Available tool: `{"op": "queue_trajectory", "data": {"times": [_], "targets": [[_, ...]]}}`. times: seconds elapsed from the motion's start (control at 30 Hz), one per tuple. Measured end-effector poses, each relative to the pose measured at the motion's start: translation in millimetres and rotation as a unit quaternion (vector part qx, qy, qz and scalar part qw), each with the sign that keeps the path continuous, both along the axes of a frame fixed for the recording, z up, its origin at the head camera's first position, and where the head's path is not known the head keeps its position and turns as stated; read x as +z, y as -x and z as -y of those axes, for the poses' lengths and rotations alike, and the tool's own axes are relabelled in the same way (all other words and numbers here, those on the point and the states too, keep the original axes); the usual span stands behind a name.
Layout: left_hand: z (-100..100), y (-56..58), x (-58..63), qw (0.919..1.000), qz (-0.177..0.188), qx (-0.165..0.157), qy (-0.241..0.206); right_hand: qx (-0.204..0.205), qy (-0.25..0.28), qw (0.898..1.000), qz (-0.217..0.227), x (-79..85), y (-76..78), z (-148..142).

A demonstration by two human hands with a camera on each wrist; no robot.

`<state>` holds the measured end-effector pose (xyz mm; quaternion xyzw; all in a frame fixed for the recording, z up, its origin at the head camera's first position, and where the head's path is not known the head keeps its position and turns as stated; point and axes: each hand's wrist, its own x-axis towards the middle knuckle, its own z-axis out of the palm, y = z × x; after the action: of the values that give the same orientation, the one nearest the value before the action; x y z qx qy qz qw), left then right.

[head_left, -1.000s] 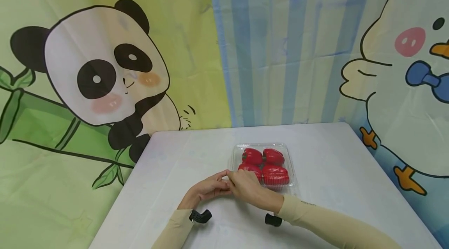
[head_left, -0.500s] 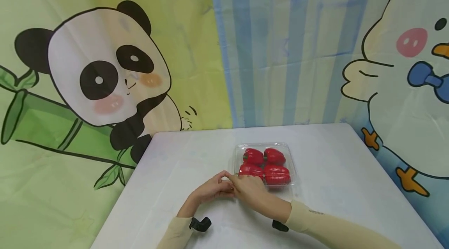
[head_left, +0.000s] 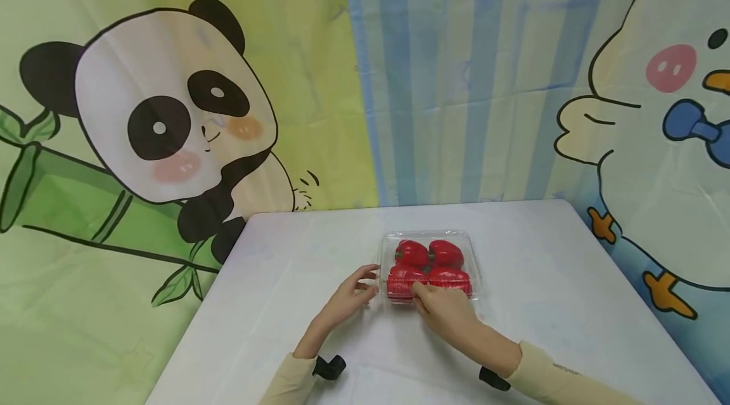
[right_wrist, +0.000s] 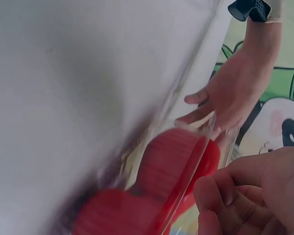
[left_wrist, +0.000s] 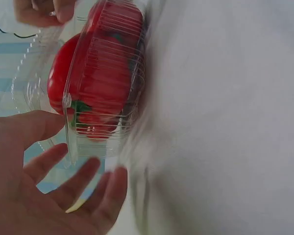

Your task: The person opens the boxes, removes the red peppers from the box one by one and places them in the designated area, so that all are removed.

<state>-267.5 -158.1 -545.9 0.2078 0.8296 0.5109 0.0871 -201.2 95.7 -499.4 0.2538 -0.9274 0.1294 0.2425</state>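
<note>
A clear plastic clamshell container (head_left: pixel 474 253) with several red bell peppers (left_wrist: pixel 100 73) inside lies on the white table. My left hand (head_left: pixel 346 298) is beside its front left corner, fingers spread and slightly bent; in the left wrist view the thumb (left_wrist: pixel 46 126) reaches the rim. My right hand (head_left: pixel 453 316) is at the middle of the container's front edge, thumb and forefinger brought together at the rim. In the right wrist view its fingers (right_wrist: pixel 208 193) are curled close over the lid, partly in front of a pepper.
White cloth covers the table (head_left: pixel 308 253). Behind it hangs a curtain (head_left: pixel 445 107) with a printed panda and a white bird. Each wrist wears a small black device, such as the left one (head_left: pixel 329 367).
My right hand has left my left hand at the front left corner and moved right along the container's front edge. My left hand's fingers have spread. The container has hardly moved.
</note>
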Motion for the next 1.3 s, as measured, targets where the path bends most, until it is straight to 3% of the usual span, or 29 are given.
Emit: {"op": "queue_trajectory", "data": {"times": [0.13,0.27,0.5,0.83,1.3], "targets": [[-2,11.6,0.7,0.9958,-0.056,0.0,0.072,-0.025,0.003,1.0,-0.007,2.4,-6.5,-26],[-2,23.2,2.7,0.9926,-0.06,-0.003,0.105,-0.056,-0.003,0.998,-0.003,3.5,-11.3,-48],[-1,38.5,6.1,0.9878,-0.046,-0.011,0.149,-0.088,0.017,0.995,0.05,7.7,-17.3,-77],[-14,54.7,12.5,0.986,-0.055,0.003,0.157,-0.121,0.041,0.99,0.059,19.5,-20.0,-104],[-21,68.2,15.4,0.9842,-0.077,0.015,0.159,-0.088,0.123,0.988,-0.026,54.6,14.0,-111]]}}
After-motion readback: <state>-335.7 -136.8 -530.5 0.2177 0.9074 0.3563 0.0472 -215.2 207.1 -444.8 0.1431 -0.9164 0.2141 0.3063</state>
